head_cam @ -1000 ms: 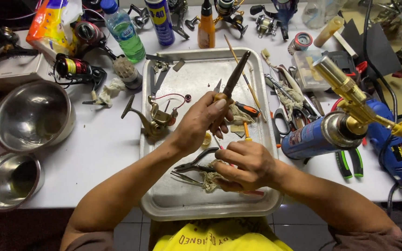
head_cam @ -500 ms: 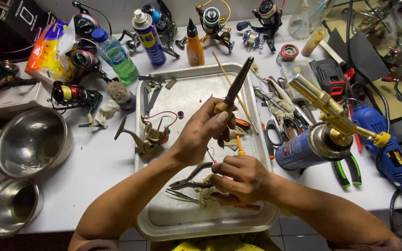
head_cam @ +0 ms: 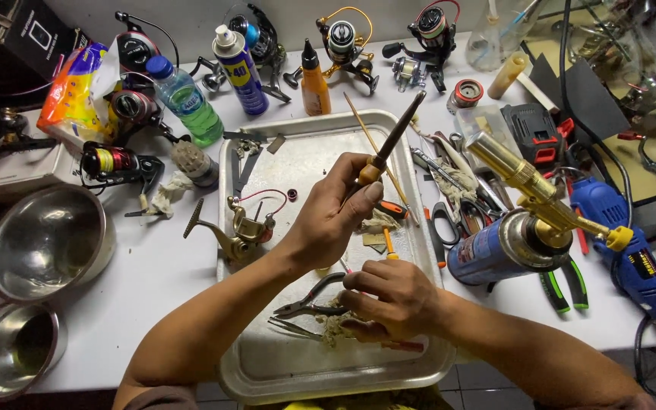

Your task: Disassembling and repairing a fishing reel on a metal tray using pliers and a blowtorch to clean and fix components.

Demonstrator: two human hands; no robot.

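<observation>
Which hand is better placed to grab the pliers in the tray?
Probably the right hand: it rests beside the pliers in the tray, while the left hand is raised, gripping a dark-handled tool.

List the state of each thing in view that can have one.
left hand: closed around dark-handled tool, tilted
right hand: pressed on a small part in metal tray
pliers: lying in tray
green bottle: upright, capped
spray can: upright
torch canister: on its side
steel bowls: upright
</observation>
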